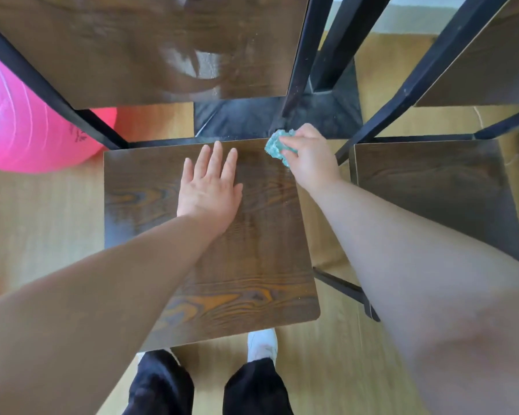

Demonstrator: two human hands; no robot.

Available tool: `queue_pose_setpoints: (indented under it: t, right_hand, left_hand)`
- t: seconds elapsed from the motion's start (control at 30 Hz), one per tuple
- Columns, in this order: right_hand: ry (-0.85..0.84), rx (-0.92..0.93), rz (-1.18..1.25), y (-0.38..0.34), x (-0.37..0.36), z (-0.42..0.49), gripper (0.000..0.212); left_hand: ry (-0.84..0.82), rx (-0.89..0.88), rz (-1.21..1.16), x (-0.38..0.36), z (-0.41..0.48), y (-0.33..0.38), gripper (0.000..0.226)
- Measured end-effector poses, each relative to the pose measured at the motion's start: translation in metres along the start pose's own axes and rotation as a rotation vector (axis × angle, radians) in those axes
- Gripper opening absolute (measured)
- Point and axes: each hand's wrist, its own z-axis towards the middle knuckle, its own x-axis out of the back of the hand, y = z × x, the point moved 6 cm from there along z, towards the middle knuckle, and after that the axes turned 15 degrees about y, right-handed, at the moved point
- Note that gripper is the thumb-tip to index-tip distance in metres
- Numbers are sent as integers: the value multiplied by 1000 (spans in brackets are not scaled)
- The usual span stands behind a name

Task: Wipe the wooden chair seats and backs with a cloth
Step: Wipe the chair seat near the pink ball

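Nearest, two legs in black trousers are standing just below the near edge of the chair seat, and a white shoe is poking out from under that edge. The seat is showing dark brown wood with bold orange grain swirls and rounded near corners. Over the middle of the seat the left hand is lying flat, palm down, with fingers straight and slightly spread, holding nothing. At the seat's far right corner the right hand is gripping a crumpled teal cloth. Its fingers are curling round the cloth and holding it by the foot of the black metal upright. Both forearms are reaching bare across the seat. Beyond the seat's far edge the chair back is rising as a dark wood panel, with glare streaking its surface. Just right of the seat a second chair seat of the same wood is standing. Left of the seat's far corner a pink ball is resting on the light wood floor. A small dark print on the ball is showing too blurred to read.
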Motion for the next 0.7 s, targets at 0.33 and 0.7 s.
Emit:
queue_pose_setpoints:
  t: [0.33,0.7]
  right_hand:
    - [-72,-264,58,16,-25,5,20]
    - [-230,-130,87,16,9,-111,17]
  left_hand:
    - [-26,-73,51,-10,11,0,64]
    - [-78,-41,55,-13,-20,-8,64]
